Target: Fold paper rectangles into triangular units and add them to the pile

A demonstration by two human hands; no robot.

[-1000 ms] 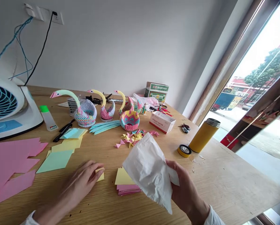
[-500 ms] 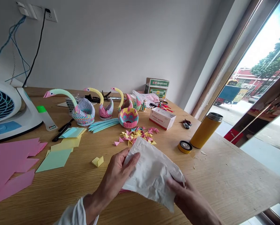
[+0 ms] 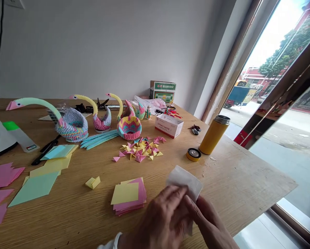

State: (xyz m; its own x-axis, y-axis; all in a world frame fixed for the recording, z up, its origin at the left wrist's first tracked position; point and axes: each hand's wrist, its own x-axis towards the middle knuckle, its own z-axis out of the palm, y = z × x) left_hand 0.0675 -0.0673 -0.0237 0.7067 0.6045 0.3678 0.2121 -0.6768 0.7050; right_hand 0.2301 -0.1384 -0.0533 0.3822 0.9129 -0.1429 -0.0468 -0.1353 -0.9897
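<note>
A white tissue [image 3: 186, 180], now folded smaller, is held above the near right part of the table. My left hand [image 3: 162, 214] is closed over its lower left side, fingers bent round it. My right hand [image 3: 208, 216] pinches the tissue from the right, thumb on top; the palms hide its lower part. Left of my hands lies a stack of pink and yellow sticky notes [image 3: 129, 196]. Beyond is a loose heap of small folded pink and yellow paper triangles [image 3: 144, 148]. One folded yellow piece of paper [image 3: 93, 182] sits alone farther left.
Paper swans [image 3: 73, 122] and a pink-and-yellow paper basket [image 3: 129, 128] stand at the back. A sticky note box [image 3: 168, 125], an uncapped yellow flask [image 3: 214, 135] and its lid [image 3: 193, 154] are on the right. Coloured sheets [image 3: 35, 188] and a black knife [image 3: 44, 151] lie left.
The tissue was spread between both hands and is now folded together. My hands have come together and moved right, uncovering the sticky note stack. The view has turned right.
</note>
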